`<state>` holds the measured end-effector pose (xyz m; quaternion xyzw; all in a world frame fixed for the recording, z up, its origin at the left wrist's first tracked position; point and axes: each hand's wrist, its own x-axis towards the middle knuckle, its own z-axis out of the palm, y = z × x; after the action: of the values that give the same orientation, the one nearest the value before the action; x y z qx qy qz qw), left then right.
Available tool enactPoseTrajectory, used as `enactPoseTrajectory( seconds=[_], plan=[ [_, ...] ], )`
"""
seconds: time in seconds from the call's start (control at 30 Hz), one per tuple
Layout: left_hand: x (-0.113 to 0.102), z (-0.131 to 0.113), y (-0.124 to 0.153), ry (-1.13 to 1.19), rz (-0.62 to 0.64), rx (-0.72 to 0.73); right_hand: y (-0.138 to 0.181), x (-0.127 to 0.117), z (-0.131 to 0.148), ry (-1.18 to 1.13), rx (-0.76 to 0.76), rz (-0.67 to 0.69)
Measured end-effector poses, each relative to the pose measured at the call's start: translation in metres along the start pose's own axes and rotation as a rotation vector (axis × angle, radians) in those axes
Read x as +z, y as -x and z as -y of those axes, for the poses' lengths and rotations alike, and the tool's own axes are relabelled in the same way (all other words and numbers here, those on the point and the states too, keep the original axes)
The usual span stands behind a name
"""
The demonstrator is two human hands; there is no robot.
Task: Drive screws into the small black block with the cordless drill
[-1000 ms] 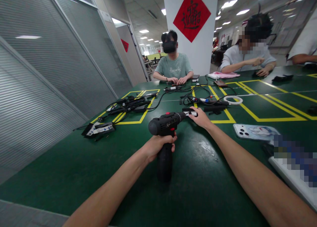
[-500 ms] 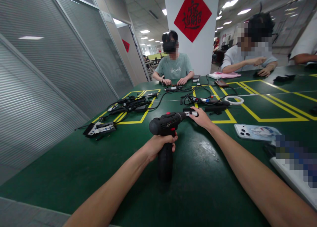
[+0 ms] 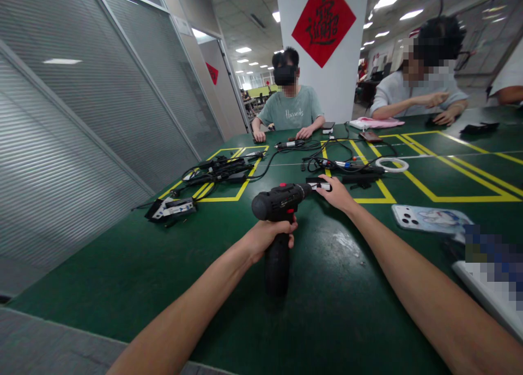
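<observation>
A black cordless drill (image 3: 280, 203) with red buttons stands upright over the green table, its battery end low and its chuck pointing away to the right. Wrapped round the drill's grip is my left hand (image 3: 272, 236), fingers closed. My right hand (image 3: 335, 194) pinches a small black-and-white part (image 3: 321, 186) on the table, and the drill's tip meets that part or lies right beside it; I cannot tell which. Behind my right fingers lie black pieces and cables (image 3: 362, 177), among them a tool with a blue section.
The green table (image 3: 134, 288) bears yellow tape outlines. Tangled black cables (image 3: 223, 170) and an opened black-and-white casing (image 3: 169, 209) lie left. A phone (image 3: 431, 218) is at right, and a white tape ring (image 3: 392, 164) farther back. Two persons (image 3: 291, 105) (image 3: 420, 94) sit opposite.
The whole view has shifted slightly, so things appear a little farther right. My hands keep their hold on the drill and the small part. The person opposite has moved a hand slightly.
</observation>
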<state>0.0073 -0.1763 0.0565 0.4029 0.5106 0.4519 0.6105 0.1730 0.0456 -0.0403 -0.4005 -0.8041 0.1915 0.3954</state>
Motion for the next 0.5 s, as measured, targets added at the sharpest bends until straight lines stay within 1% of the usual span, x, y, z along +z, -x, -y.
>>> enactPoseTrajectory(
  seconds=[0.5],
  plan=[
    [-0.0027, 0.0017, -0.001, -0.014, 0.031, 0.024, 0.0006, -0.0022, 0.0021, -0.005, 0.003, 0.011]
  ],
)
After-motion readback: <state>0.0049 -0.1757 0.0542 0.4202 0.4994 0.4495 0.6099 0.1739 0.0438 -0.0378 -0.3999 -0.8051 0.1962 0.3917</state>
